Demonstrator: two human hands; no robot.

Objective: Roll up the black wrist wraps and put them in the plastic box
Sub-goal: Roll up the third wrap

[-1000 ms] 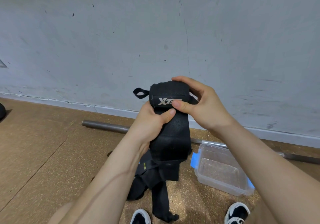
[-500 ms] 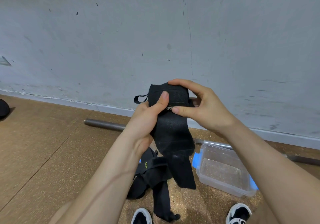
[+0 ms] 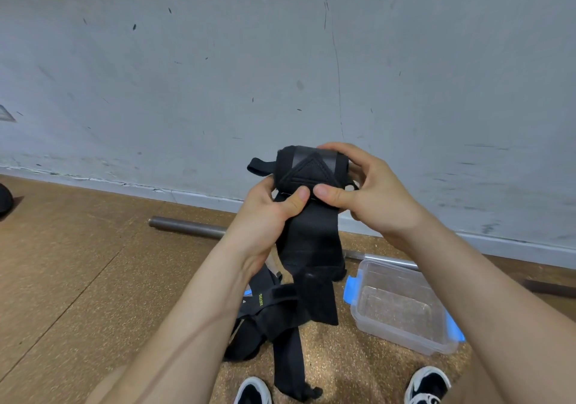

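Note:
A black wrist wrap (image 3: 308, 169) is held up in front of me, its top end wound into a thick roll and its loose tail hanging down toward the floor. My left hand (image 3: 268, 213) grips the roll from the left with the thumb pressed on its lower front. My right hand (image 3: 364, 194) grips it from the right, fingers over the top and thumb beside the left thumb. More black wraps (image 3: 274, 319) lie in a heap on the floor below. The clear plastic box (image 3: 402, 338) with blue clips sits open on the floor to the right.
A steel barbell bar (image 3: 187, 226) lies along the foot of the grey wall (image 3: 280, 60). My two black-and-white shoes (image 3: 252, 391) show at the bottom edge. A dark round object (image 3: 4, 201) sits at the far left on the cork-like floor.
The roll has been turned further, so the logo is gone and a triangular stitched patch faces me. The hanging tail is shorter, and my left thumb came down to the roll's lower edge.

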